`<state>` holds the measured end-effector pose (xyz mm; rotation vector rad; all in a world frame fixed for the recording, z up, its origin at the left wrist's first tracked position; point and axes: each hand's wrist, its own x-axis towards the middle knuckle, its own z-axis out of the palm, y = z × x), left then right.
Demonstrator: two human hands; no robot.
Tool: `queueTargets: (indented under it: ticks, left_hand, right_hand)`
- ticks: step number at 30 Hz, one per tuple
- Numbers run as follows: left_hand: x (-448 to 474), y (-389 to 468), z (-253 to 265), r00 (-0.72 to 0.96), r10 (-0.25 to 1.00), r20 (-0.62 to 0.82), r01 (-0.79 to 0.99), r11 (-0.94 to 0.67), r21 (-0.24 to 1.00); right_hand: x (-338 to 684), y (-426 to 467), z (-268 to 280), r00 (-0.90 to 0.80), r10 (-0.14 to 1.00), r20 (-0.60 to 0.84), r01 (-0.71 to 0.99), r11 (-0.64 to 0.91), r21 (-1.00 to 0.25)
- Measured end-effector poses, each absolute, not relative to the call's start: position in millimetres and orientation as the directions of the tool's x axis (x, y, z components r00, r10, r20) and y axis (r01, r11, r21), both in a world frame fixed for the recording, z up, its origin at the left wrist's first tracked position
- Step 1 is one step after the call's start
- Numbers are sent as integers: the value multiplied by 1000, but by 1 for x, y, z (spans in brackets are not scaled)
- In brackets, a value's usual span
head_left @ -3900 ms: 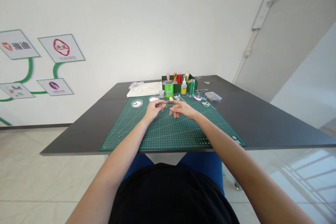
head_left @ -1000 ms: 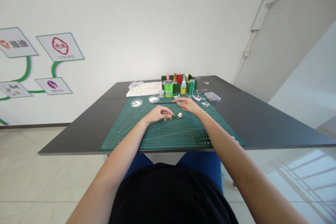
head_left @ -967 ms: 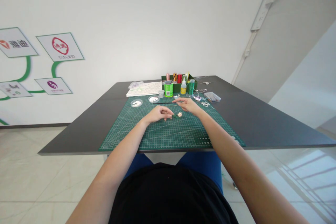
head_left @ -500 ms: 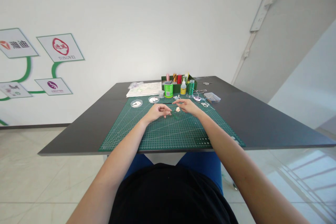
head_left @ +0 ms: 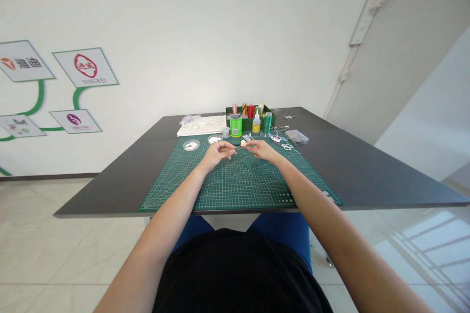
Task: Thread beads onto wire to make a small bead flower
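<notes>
Between my hands, just above the green cutting mat (head_left: pixel 235 186), is a small pale pink artificial flower (head_left: pixel 244 143) on a thin green stem. My left hand (head_left: pixel 219 153) pinches the stem between thumb and fingers, with the bloom pointing right. Closed fingertips of my right hand (head_left: pixel 261 150) touch the bloom from the right and seem to pinch its petals; the exact contact is too small to see. Two shallow round dishes lie beyond my left hand, the nearer dish (head_left: pixel 191 145) holding white pieces with something dark.
Behind the hands stand a green can (head_left: pixel 236 126), a yellow glue bottle (head_left: pixel 256 122), a green spool (head_left: pixel 268 122) and a dark green box (head_left: pixel 273 121) of colored spools. White-handled scissors (head_left: pixel 287 146) and a clear plastic case (head_left: pixel 297 136) lie right. White quilted sheets (head_left: pixel 201 125) lie back left.
The flower has moved up and slightly left, away from me. My right fingers, formerly held above and apart from it, have come down onto the bloom. My left hand keeps the stem.
</notes>
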<state>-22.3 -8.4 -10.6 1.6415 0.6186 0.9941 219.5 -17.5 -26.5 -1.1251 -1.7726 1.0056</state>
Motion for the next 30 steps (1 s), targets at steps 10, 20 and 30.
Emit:
queueTargets:
  ticks: [10,20,30]
  left_hand:
    - [-24,-10,-6,381,851,362,-147,-330,932]
    - [-27,-4,-7,245,895,373,-170,-340,925]
    - [-29,-1,-8,129,920,370,-113,-357,927]
  right_hand:
    - [216,-25,-19,-337,925,174,370,301,-879]
    - [214,-26,-18,-393,908,142,388,304,-870]
    - [213,-28,-17,-445,890,97,384,287,-878]
